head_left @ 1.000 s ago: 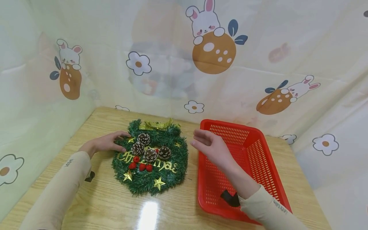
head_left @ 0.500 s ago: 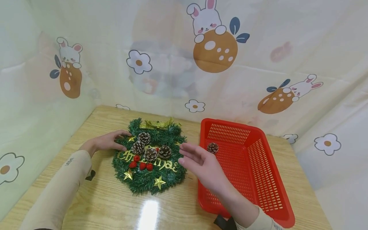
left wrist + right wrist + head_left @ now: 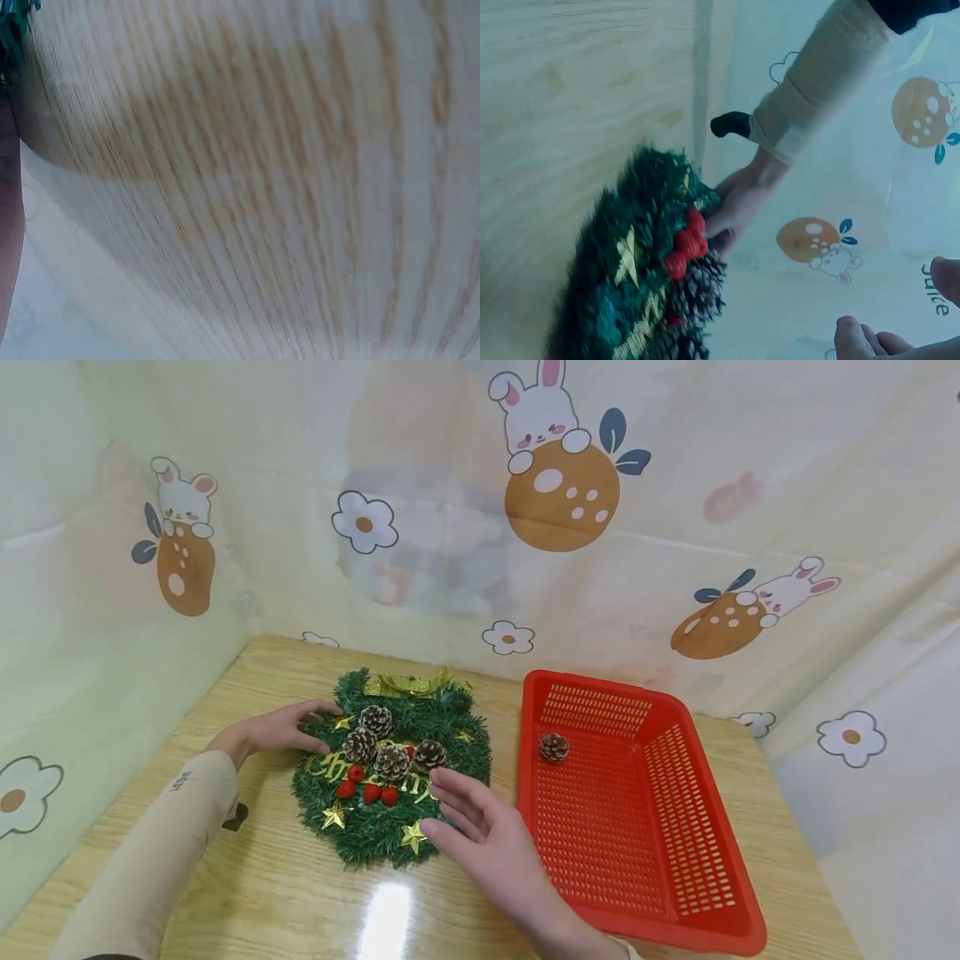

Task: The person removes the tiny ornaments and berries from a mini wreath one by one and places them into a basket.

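Note:
A green Christmas wreath [image 3: 442, 814] lies on the table, with gold lettering, gold stars, red berries and several pine cones [image 3: 392, 763] on it. My left hand [image 3: 288, 728] holds the wreath's left edge between thumb and fingers; some fingertips are hidden in the greenery. The right wrist view also shows the left hand [image 3: 742, 199] at the wreath, near the red berries [image 3: 684, 246]. Over the wreath's lower right side hovers my right hand [image 3: 491, 852], thumb and fingers apart, holding nothing. One loose pine cone [image 3: 554, 747] sits inside the red basket.
Right of the wreath stands a red plastic basket [image 3: 716, 793] with slotted walls. The wooden table [image 3: 300, 902] extends in front of the wreath. A curtain [image 3: 442, 560] printed with rabbits and flowers encloses the back and sides.
My right hand has moved from above the basket leftward and nearer to me, over the wreath's lower right. A pine cone now shows in the basket. The left hand stays put.

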Available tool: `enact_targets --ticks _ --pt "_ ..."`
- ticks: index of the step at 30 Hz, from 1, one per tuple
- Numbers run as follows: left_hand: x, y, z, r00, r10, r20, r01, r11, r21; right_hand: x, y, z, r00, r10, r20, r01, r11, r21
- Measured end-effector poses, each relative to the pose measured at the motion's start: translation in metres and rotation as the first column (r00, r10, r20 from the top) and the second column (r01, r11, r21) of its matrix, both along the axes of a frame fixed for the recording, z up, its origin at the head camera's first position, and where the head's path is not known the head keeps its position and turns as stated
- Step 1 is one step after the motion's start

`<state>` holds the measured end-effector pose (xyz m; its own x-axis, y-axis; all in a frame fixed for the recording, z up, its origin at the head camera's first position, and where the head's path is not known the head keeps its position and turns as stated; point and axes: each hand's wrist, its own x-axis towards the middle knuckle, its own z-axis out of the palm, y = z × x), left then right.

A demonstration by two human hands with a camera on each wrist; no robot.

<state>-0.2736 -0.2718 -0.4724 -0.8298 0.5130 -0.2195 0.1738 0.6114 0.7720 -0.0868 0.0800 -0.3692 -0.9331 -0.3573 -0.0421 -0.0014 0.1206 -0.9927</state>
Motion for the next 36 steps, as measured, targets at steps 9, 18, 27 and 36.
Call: enact_targets --ticks 9,18,27,36 --pt "0.0 0.0 -0.001 1.0 -0.001 -0.009 0.001 1.0 0.001 0.004 -0.026 -0.024 0.997 -0.038 -0.072 0.038 0.999 -0.014" --pt "0.0 0.001 0.001 1.0 0.001 -0.002 -0.001 1.0 -0.001 -0.011 -0.043 -0.044 0.967 -0.212 -0.139 0.219 0.975 0.037" --pt "-0.001 0.0 -0.001 1.0 0.002 -0.014 -0.002 1.0 -0.012 -0.032 -0.049 -0.06 0.913 -0.368 -0.177 0.382 0.923 0.051" --pt "0.0 0.0 -0.001 1.0 0.007 -0.006 -0.007 1.0 -0.009 -0.051 -0.052 -0.073 0.867 -0.458 -0.198 0.482 0.871 0.094"
